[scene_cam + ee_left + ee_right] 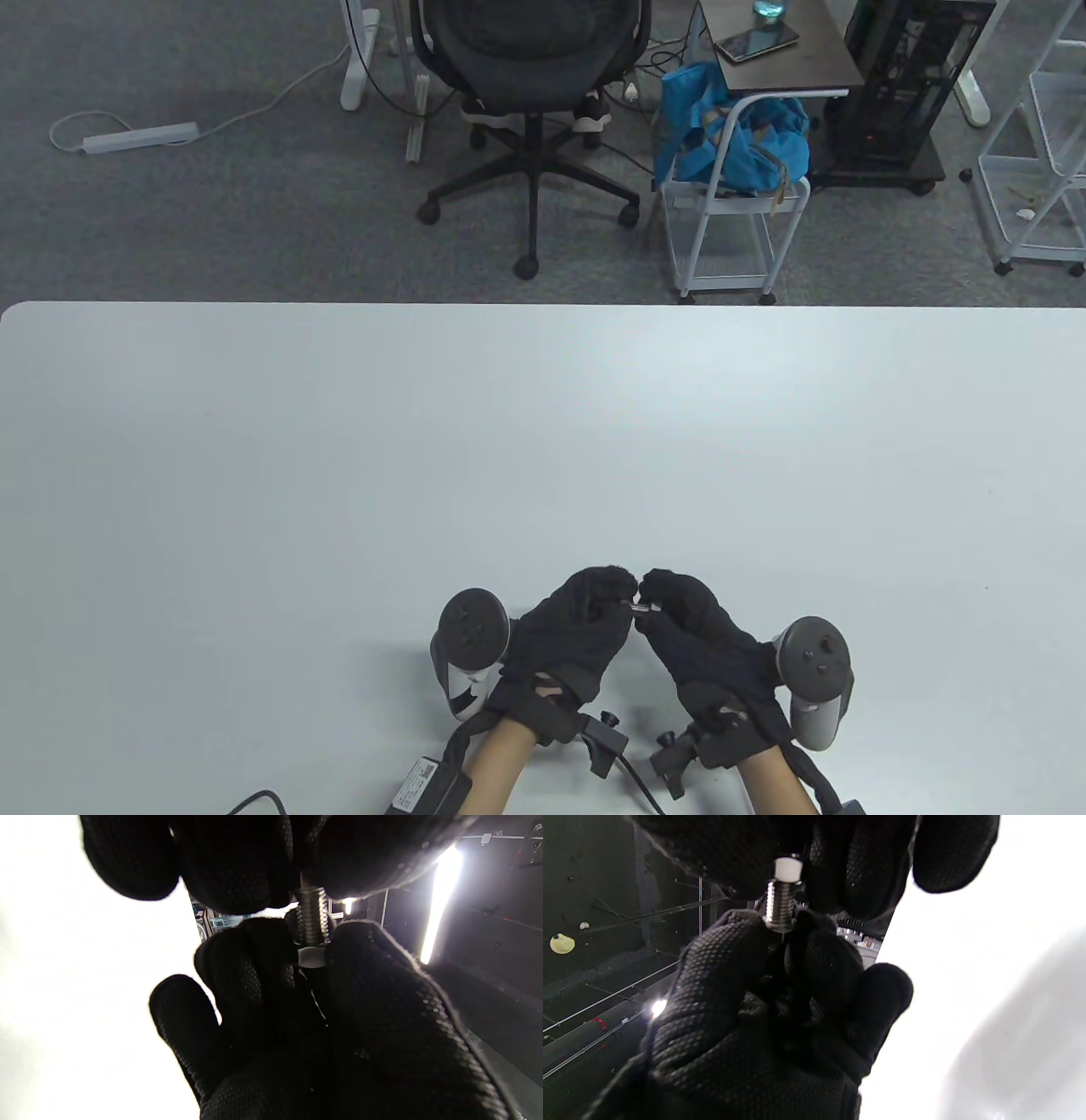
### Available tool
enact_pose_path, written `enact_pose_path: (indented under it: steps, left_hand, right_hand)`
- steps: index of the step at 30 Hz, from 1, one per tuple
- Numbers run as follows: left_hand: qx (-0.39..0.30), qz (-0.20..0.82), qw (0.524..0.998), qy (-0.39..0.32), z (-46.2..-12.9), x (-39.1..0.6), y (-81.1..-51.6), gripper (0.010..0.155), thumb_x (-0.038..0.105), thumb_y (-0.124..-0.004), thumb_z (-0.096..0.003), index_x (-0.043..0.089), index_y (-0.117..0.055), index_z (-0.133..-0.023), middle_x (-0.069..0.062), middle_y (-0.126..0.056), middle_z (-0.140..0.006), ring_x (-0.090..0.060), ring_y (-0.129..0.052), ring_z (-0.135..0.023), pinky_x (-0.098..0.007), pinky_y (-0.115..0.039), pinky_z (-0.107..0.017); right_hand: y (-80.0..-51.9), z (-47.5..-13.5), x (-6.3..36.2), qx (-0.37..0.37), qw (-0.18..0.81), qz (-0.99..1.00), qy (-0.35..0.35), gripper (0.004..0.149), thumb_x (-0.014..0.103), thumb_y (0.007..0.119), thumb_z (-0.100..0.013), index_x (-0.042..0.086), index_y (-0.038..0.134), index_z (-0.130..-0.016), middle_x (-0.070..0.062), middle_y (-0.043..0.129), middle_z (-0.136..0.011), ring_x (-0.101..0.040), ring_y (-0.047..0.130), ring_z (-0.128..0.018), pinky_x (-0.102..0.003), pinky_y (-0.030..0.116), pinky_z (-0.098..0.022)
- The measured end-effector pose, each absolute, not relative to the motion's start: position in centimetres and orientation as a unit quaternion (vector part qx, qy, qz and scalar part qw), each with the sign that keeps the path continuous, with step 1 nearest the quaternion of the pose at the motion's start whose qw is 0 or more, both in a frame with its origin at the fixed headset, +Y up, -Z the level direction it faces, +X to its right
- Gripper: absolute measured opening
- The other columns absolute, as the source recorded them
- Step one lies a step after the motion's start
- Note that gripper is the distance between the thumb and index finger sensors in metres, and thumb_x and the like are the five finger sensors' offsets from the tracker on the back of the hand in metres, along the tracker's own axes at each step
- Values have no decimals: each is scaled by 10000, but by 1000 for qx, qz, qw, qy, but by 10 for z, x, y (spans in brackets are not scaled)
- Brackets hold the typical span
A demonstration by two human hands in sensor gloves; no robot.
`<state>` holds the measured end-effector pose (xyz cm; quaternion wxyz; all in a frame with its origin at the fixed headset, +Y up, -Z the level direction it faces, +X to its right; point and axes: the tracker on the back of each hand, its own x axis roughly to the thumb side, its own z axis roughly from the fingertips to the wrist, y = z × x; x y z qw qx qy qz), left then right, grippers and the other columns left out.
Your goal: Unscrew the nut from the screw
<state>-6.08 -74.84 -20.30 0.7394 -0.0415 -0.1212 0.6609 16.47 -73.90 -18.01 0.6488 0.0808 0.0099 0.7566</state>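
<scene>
Both gloved hands meet low at the table's centre. My left hand (612, 599) pinches the threaded steel screw (634, 606) by one end. My right hand (657, 604) pinches the hex nut (646, 608) on the screw's other end. In the left wrist view my left fingertips (237, 878) grip the screw (312, 914) from above, and the nut (312, 957) sits between the right hand's fingers (373, 984) below. In the right wrist view my right fingertips (848, 866) hold the bright nut (788, 869) above the bare thread (780, 906), which runs down into the left hand (725, 955). The screw's head is hidden.
The white table (543, 441) stretches ahead of the hands. A tracker is strapped to each hand, left (471, 649) and right (814, 671). Beyond the far edge stand an office chair (530, 102) and a white cart with a blue bag (734, 144).
</scene>
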Motion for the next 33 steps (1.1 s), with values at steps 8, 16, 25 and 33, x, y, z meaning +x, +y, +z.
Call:
enact_pose_path:
  steps: [8, 16, 25, 33]
  left_hand:
    - [-38, 658, 741, -129, -203, -60, -748, 477, 382, -857, -476, 229, -802, -925, -139, -890, -834, -254, -959, -554, -566, -813, -526]
    - [-53, 661, 735, -143, -204, -61, -749, 504, 406, -853, -486, 209, -803, -947, -131, -913, -825, -262, -972, -551, -574, -817, -524]
    - [-48, 655, 741, -135, -203, -60, -750, 490, 408, -854, -478, 200, -820, -920, -131, -932, -795, -248, -984, -517, -563, -835, -502]
    - [-45, 663, 736, -126, -203, -61, -750, 484, 400, -855, -480, 210, -810, -923, -130, -922, -805, -250, -976, -527, -563, -826, -510]
  right_hand:
    - [-754, -182, 168, 34, 662, 746, 68, 664, 554, 622, -575, 2, 791, -902, -198, 943, -695, -426, 948, -524, -648, 758, -465]
    - [-745, -183, 167, 69, 667, 741, 45, 565, 457, 687, -566, 30, 726, -934, -129, 914, -690, -332, 944, -521, -597, 779, -512]
    - [-740, -180, 168, 57, 647, 760, -15, 514, 408, 721, -553, 56, 781, -922, -108, 957, -646, -310, 975, -488, -573, 812, -493]
    - [-744, -181, 167, 71, 665, 743, 24, 631, 458, 728, -561, 127, 615, -1086, -214, 742, -954, -441, 810, -771, -651, 689, -578]
